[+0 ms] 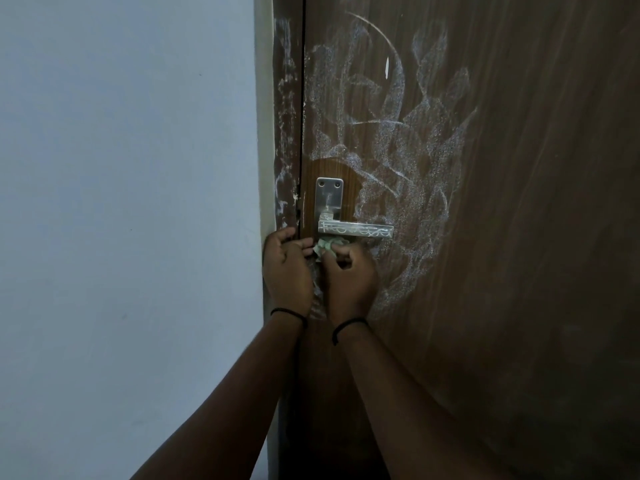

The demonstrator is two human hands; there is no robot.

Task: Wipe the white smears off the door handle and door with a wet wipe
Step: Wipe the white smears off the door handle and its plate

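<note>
From my head cam: I had the wipe (327, 247) bunched up in my right hand (349, 275), fingers curled tight round it, just under the handle (356, 232) so I could scrub the chalky scribbles there. My left hand (285, 268) pinched the wipe's edge, probably to refold it. Smears (391, 133) covered the door (536, 237) above. No containers around.

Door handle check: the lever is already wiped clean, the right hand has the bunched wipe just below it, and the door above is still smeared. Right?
Not quite. The head view shows the door handle still carries white scribbles along its lever, so it is not clean. The rest holds: the right hand grips the bunched wipe just below the lever, and the door above is still smeared.
</note>
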